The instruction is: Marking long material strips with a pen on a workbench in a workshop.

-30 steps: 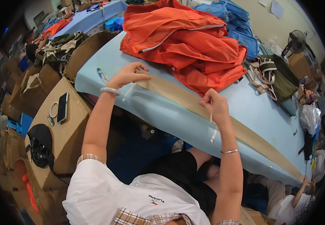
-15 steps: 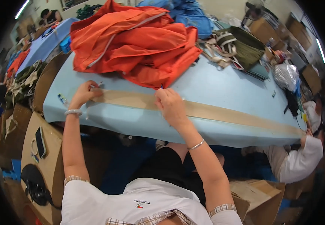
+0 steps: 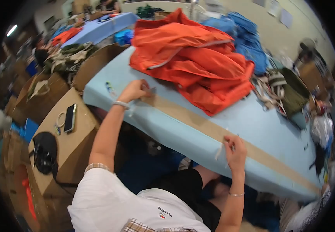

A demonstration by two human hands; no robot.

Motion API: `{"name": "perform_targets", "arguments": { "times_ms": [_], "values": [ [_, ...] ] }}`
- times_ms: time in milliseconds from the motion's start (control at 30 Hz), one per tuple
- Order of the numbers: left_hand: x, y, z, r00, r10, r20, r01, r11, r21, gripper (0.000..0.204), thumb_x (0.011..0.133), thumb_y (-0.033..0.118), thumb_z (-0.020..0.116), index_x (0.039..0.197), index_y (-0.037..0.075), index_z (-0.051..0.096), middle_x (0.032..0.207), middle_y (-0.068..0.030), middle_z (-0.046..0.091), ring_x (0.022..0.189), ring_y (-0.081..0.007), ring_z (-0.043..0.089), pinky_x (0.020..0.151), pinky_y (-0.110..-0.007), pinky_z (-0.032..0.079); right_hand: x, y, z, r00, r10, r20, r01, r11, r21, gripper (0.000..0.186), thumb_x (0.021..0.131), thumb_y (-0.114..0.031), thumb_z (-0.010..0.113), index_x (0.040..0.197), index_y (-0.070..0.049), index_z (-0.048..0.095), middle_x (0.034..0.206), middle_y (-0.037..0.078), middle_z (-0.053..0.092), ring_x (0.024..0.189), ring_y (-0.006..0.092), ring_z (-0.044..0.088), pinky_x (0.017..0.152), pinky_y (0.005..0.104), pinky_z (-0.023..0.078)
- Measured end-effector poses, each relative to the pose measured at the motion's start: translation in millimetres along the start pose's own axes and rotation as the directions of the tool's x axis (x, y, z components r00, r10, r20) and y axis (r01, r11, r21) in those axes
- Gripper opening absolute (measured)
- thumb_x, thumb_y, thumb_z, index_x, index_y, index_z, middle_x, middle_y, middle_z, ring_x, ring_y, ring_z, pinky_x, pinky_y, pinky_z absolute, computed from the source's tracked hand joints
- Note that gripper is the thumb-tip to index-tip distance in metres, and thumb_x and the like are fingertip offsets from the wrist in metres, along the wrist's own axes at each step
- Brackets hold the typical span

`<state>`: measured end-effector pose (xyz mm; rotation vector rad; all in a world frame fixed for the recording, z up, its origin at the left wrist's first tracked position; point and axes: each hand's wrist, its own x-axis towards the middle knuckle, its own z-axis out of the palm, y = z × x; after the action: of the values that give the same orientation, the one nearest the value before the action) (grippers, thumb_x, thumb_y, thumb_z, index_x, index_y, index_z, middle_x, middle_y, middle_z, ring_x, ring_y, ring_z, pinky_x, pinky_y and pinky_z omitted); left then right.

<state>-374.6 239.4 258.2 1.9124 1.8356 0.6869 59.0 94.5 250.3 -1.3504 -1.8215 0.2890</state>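
Observation:
A long tan strip (image 3: 198, 120) lies along the near side of the table covered in light blue (image 3: 155, 118). At the strip's left end my left hand (image 3: 133, 91) is closed, with thumb and fingers pinched around something small and blurred. My right hand (image 3: 236, 151) hovers at the strip's near edge, fingers curled around something slim that I cannot make out. A narrow whitish strip (image 3: 219, 152) hangs beside its fingertips. Just beyond the tan strip rests a large heap of orange fabric (image 3: 190, 58) with a pale grey band across it.
Blue fabric (image 3: 248, 42) and an olive bag with pale straps (image 3: 291, 91) lie at the back right. On a cardboard surface (image 3: 69, 154) to my left are a phone (image 3: 70, 118), a tape roll (image 3: 60, 119) and a black cap (image 3: 45, 150). Another person's sleeve (image 3: 304, 216) shows at lower right.
My view has swung, so the table sits further right and more slanted. My right hand has come back from beside the orange fabric to the strip's near edge. My left hand stays at the strip's end.

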Motion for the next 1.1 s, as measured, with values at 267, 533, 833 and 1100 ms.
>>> {"name": "perform_targets", "arguments": {
  "times_ms": [267, 533, 833, 1100],
  "values": [
    [-60.1, 76.0, 27.5, 0.802, 0.533, -0.270, -0.501, 0.846, 0.183, 0.026, 0.076, 0.013, 0.070, 0.101, 0.007, 0.064, 0.107, -0.0144, 0.061, 0.101, -0.0336, 0.056, 0.087, -0.041, 0.047, -0.5, -8.8, 6.1, 0.998, 0.070, 0.002, -0.070, 0.997, 0.029, 0.015, 0.079, 0.006, 0.063, 0.077, 0.001, 0.049, 0.084, 0.013, 0.066, 0.076, 0.0270, 0.059, 0.067, 0.0353, 0.049],
    [-93.2, 138.2, 114.4, 0.707, 0.701, 0.098, -0.707, 0.703, 0.071, 0.042, 0.089, 0.027, 0.062, 0.126, 0.008, 0.059, 0.135, -0.0124, 0.054, 0.125, -0.0309, 0.048, 0.105, -0.044, 0.037, -1.1, -2.1, 7.0, 0.997, -0.022, -0.073, 0.018, 0.998, -0.057, 0.011, 0.079, 0.002, 0.064, 0.088, -0.002, 0.062, 0.076, 0.011, 0.061, 0.073, 0.0284, 0.059, 0.064, 0.0377, 0.048],
    [-95.8, 157.5, 113.5, 0.705, 0.680, 0.201, -0.703, 0.707, 0.076, 0.049, 0.089, 0.027, 0.062, 0.134, 0.008, 0.054, 0.141, -0.0110, 0.050, 0.134, -0.0309, 0.042, 0.112, -0.047, 0.029, -14.8, 14.8, -14.2, 0.988, -0.056, -0.141, 0.046, 0.996, -0.071, 0.014, 0.077, 0.001, 0.065, 0.091, -0.003, 0.061, 0.081, 0.013, 0.063, 0.078, 0.0320, 0.061, 0.073, 0.0404, 0.050],
    [-104.9, 143.4, 91.9, 0.757, 0.615, 0.221, -0.650, 0.744, 0.156, 0.050, 0.086, 0.018, 0.062, 0.134, 0.005, 0.053, 0.139, -0.0122, 0.052, 0.136, -0.0318, 0.040, 0.114, -0.049, 0.025, -11.6, 7.1, 10.0, 0.980, -0.098, -0.174, 0.097, 0.995, -0.011, 0.012, 0.078, -0.001, 0.064, 0.090, -0.002, 0.061, 0.083, 0.014, 0.063, 0.079, 0.0322, 0.062, 0.073, 0.0391, 0.051]
  ]
}}
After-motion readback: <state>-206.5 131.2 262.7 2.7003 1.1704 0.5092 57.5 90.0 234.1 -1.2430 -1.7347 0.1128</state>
